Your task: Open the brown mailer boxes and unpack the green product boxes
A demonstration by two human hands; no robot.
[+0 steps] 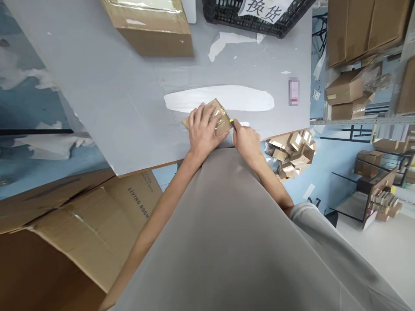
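Currently, I watch through the head camera a small cardboard box (223,125), which lies at an angle on the grey table (129,108), close to its near edge. The left hand (204,129) is laid over the top of this box with its fingers a little spread; I cannot tell whether it also grips the sides. The right hand (245,140) is closed around a yellow and black tool (232,124), whose end is at the right side of the box. If this end touches the cardboard, I cannot say. The two hands are near each other, but apart. Shiny clear tape covers a part of the box.

Just behind the box I see a long white strip (240,97) on the table. Farther away are a bigger taped carton (158,41), a torn piece of paper (223,42) and a black crate (220,14) bearing a paper sign (264,9). Below the table, on the right, many small boxes (293,153) lie in a heap.
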